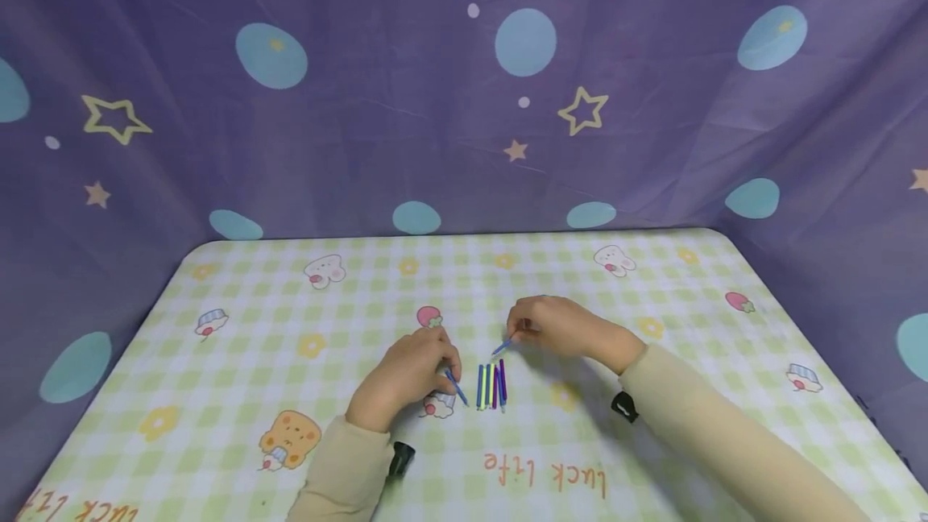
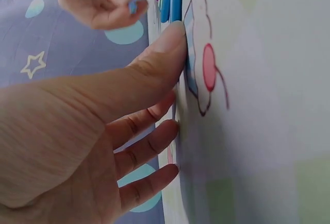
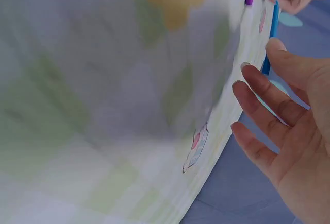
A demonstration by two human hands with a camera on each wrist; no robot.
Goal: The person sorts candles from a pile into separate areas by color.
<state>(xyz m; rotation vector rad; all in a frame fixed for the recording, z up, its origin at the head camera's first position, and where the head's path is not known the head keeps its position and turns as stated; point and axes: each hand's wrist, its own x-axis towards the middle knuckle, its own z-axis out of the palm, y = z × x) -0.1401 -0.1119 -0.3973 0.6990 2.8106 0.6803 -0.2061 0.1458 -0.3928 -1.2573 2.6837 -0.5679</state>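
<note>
Several slim coloured sticks, perhaps pens, lie side by side as a row [image 1: 491, 387] on the checked cloth, blue, yellow and purple among them. Just left of the row, my left hand [image 1: 408, 373] pinches a blue pen [image 1: 457, 388] between thumb and fingers, low at the cloth. Above and right of the row, my right hand [image 1: 554, 325] holds another blue pen [image 1: 500, 348] by one end, its other end pointing down-left toward the row. The right wrist view shows this blue pen [image 3: 275, 23] at the thumb, with the other fingers [image 3: 263, 100] spread apart.
A table with a green-and-white checked cloth [image 1: 362, 280] extends around both hands. Behind it hangs a purple curtain [image 1: 348, 143] with stars and blue ovals. Black bands [image 1: 401, 460] show at the wrists.
</note>
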